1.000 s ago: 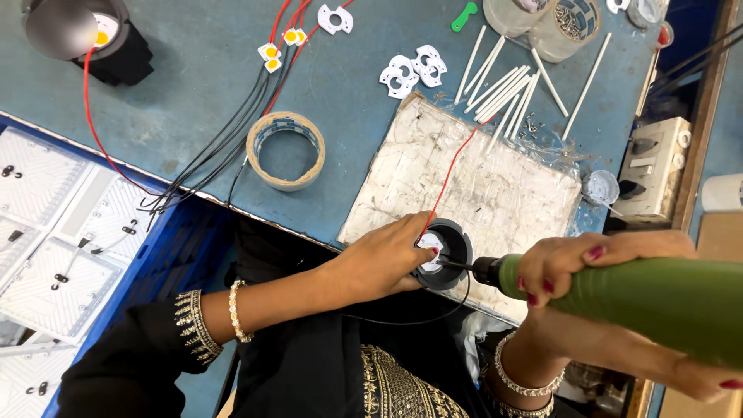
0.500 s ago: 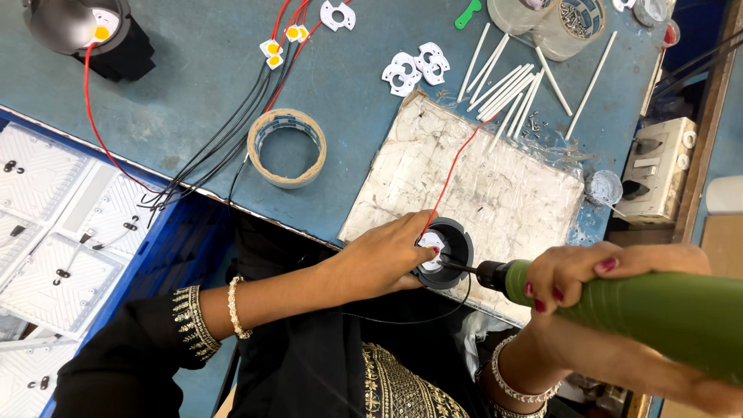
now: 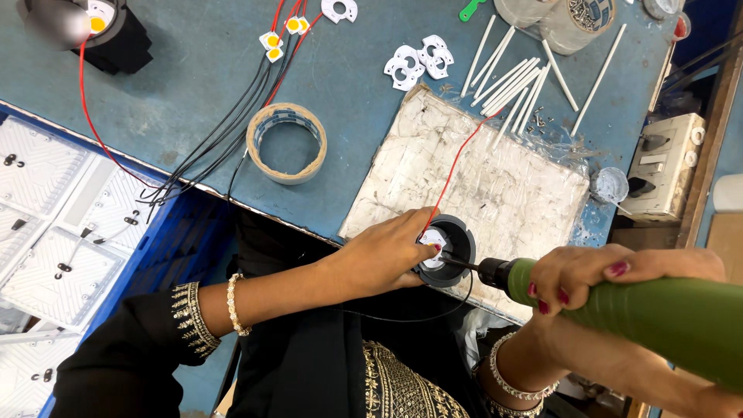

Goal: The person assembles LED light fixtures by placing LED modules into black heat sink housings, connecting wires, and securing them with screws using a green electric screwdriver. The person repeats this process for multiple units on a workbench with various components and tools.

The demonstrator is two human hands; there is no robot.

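Note:
My left hand (image 3: 383, 258) grips a round black lamp housing (image 3: 457, 246) at the near edge of a white work board (image 3: 495, 178), with fingertips on the white part inside it. A red wire (image 3: 457, 159) runs from the housing up across the board. My right hand (image 3: 611, 282) is wrapped around a green powered screwdriver (image 3: 658, 313), whose thin bit points left into the housing's middle.
A tape roll (image 3: 286, 143) lies on the blue table (image 3: 170, 101) beside black and red wires. White sticks (image 3: 515, 73), white ring parts (image 3: 418, 58) and clear jars sit at the back. A switch box (image 3: 662, 166) is at right; white panels in a blue crate (image 3: 54, 224) at left.
The green screwdriver and my right hand have shifted slightly right and down, the bit still in the housing. My left hand stays on the housing.

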